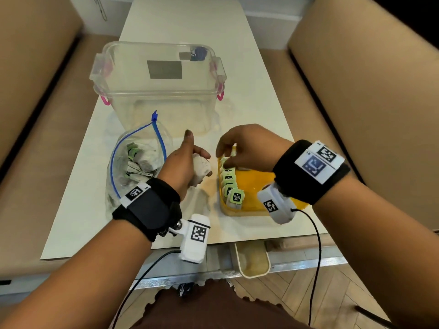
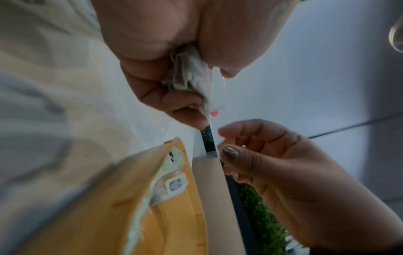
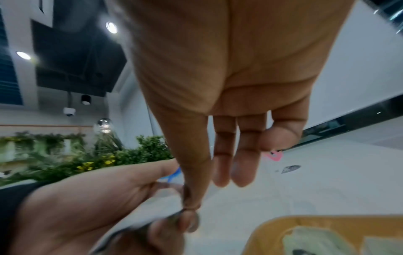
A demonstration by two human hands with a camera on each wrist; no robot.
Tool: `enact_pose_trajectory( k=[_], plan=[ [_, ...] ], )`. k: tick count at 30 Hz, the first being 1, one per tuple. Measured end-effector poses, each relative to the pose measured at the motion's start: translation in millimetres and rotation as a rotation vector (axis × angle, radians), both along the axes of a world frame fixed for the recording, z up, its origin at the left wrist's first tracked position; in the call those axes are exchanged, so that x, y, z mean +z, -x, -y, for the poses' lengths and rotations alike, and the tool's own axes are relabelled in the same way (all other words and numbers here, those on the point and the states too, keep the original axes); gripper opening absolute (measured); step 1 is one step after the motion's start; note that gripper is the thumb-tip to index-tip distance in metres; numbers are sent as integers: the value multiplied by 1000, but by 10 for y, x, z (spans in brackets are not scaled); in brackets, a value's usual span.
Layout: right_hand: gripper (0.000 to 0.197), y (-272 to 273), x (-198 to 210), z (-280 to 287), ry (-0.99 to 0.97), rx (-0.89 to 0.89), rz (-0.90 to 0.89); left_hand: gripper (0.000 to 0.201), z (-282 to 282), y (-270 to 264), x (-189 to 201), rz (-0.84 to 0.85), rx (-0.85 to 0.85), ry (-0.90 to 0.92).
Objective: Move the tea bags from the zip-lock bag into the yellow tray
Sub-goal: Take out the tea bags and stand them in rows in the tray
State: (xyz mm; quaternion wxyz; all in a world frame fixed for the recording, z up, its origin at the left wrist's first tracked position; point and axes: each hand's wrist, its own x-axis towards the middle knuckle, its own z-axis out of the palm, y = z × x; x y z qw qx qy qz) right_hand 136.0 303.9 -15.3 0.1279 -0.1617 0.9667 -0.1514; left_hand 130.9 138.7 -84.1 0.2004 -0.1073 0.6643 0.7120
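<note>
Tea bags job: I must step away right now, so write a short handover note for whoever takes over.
Left hand: grips a bunch of tea bags between bag and tray.
Right hand: fingers at the far end of the tray's row; the views don't show whether it holds anything.
Zip-lock bag: open, on the table's left, still holding tea bags.
Yellow tray: a row of tagged bags stands along its left side.
Left to do: place the held bunch, then empty the bag.
</note>
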Motion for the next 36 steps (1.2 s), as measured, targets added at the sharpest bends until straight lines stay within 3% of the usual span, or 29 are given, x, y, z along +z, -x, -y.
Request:
enact_pose_trajectory(
  k=[2, 4, 7, 12, 16, 23, 25, 27, 29, 36],
  plan=[
    [27, -67, -28, 97, 64, 45, 11, 64, -10, -2, 35, 65, 26, -127],
    [28, -88, -98, 128, 144, -25, 26, 65, -28, -6, 47, 81, 35, -187],
    [26, -89, -171, 137, 280, -172, 85, 62, -60, 2, 38, 41, 19, -141],
    [25, -104, -206, 153, 438, -270, 103, 56, -122, -42, 56, -36, -38, -49],
    [20, -106, -139, 108, 478, -261, 83, 55, -126, -64, 92, -47, -78, -50],
    [10, -131, 82, -97, 565, -223, 20, 72, -33, -66, 76, 27, -257, -88],
    [10, -125, 93, -159, 593, -226, 12, 59, -28, -78, 73, 51, -309, -147],
    [11, -120, 86, -226, 611, -228, 2, 33, -40, -101, 98, 40, -319, -188],
    [17, -113, 70, -286, 586, -226, -9, 16, -56, -106, 109, -9, -304, -149],
    [14, -107, -6, -385, 611, -360, 137, 11, -97, -63, -31, -349, -273, 148]
  ],
)
